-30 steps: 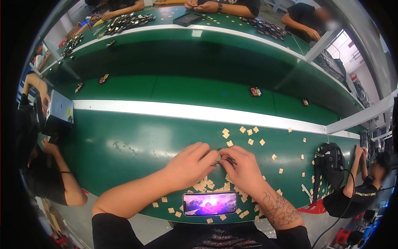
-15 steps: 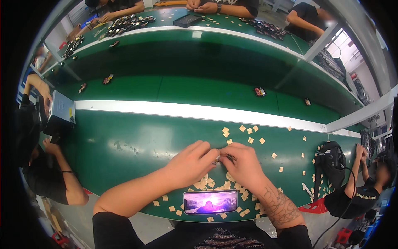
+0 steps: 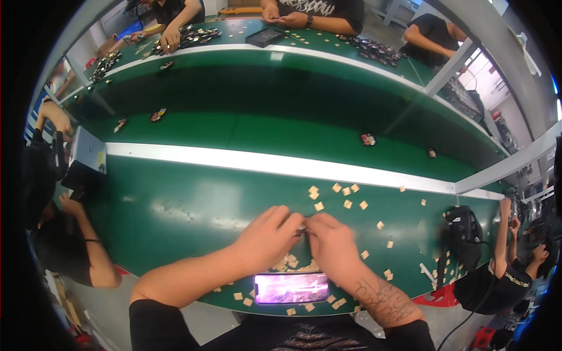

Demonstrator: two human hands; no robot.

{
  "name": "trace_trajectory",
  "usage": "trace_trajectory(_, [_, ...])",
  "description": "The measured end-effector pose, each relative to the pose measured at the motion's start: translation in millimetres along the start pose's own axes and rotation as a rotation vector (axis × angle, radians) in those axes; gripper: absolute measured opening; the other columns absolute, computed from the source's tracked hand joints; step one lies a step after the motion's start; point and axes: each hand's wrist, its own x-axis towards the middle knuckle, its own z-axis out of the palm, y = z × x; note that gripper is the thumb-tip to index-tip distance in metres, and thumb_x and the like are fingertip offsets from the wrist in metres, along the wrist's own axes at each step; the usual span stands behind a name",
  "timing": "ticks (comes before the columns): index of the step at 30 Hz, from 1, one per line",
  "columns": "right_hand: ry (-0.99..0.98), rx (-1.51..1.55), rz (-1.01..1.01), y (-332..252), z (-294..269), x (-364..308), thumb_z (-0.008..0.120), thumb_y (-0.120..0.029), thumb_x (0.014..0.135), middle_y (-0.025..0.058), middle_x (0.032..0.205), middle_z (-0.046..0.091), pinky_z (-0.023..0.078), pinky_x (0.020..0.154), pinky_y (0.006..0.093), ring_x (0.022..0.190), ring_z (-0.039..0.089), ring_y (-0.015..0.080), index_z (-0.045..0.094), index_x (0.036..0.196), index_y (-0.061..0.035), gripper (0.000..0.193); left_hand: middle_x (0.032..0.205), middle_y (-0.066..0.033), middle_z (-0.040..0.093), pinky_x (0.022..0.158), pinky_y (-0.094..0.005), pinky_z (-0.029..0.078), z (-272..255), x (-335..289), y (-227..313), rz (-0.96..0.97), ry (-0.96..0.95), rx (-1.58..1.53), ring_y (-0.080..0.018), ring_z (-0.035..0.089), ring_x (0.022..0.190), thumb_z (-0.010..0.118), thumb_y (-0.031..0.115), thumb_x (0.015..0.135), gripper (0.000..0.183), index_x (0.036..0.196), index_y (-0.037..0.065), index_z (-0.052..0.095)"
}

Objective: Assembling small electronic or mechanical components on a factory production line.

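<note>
Grip of left hand [image 3: 266, 237] closed on small part [image 3: 301, 232], mostly hidden; right hand [image 3: 333, 243] at three o'clock, grip indeterminable; phone [image 3: 291, 288] at six o'clock.

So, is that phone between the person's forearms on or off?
On: the phone is lit up with a bright pink and purple picture.

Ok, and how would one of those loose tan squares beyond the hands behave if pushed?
One tan square looks small and thin, so probably light. Lying flat with straight edges, it would likely slide across the shiny green tabletop rather than roll.
</note>
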Motion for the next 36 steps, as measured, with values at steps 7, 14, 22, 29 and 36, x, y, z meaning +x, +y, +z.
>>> trace_trajectory(7, [-0.022, -0.003, 0.028, -3.8, 5.0, 5.9, 0.067, 0.006, 0.091, 0.016, 0.103, 0.074, 0.061, 0.077, 0.0451, 0.091, 0.073, 0.041, 0.075, 0.112, -0.0011, 0.023, 0.108, -0.0135, 0.06, 0.085, -0.0456, 0.056, -4.6, -3.1, -1.9, -0.044, -0.002, -0.006, -0.0383, 0.064, 0.1, 0.085, 0.011, 0.083, 0.045, 0.121, 0.007, 0.063])
trace_trajectory(14, [0.11, 0.069, -0.016, 4.8, 0.1, 6.1, 0.072, 0.003, 0.093, 0.0142, 0.099, 0.073, 0.06, 0.072, 0.0403, 0.084, 0.074, 0.0335, 0.075, 0.112, -0.0013, 0.02, 0.103, -0.0109, 0.056, 0.081, -0.0431, 0.057, -2.3, -2.1, -5.7, 0.015, -0.013, 0.045, -0.0333, 0.063, 0.095, 0.085, 0.014, 0.085, 0.037, 0.116, 0.009, 0.066])
trace_trajectory(22, [-0.002, 0.114, 0.072, 20.7, -18.2, 14.4, 0.074, -0.001, 0.094, 0.0126, 0.096, 0.071, 0.06, 0.072, 0.0378, 0.081, 0.074, 0.0293, 0.074, 0.114, -0.0022, 0.021, 0.102, -0.0109, 0.054, 0.078, -0.0433, 0.055, -3.8, 2.7, -3.2, 0.053, -0.082, 0.029, -0.0306, 0.06, 0.097, 0.076, 0.013, 0.091, 0.015, 0.103, 0.008, 0.068])
trace_trajectory(29, [-0.095, 0.117, 0.072, 16.1, -17.8, 15.1, 0.073, -0.004, 0.095, 0.0149, 0.098, 0.072, 0.061, 0.076, 0.0389, 0.087, 0.075, 0.032, 0.074, 0.115, -0.0015, 0.02, 0.104, -0.0091, 0.054, 0.08, -0.0415, 0.055, -8.8, 5.2, -1.6, 0.111, -0.093, 0.205, -0.0285, 0.06, 0.099, 0.074, 0.013, 0.088, 0.024, 0.111, 0.01, 0.074])
trace_trajectory(36, [-0.055, 0.151, 0.058, 19.6, -14.7, 12.1, 0.071, -0.009, 0.097, 0.0156, 0.1, 0.072, 0.058, 0.073, 0.0436, 0.084, 0.072, 0.0364, 0.072, 0.115, -0.0031, 0.019, 0.101, -0.0076, 0.055, 0.079, -0.0412, 0.056, -3.6, 4.8, -15.7, 0.131, -0.039, 0.038, -0.0272, 0.063, 0.095, 0.083, 0.014, 0.086, 0.036, 0.121, 0.012, 0.072])
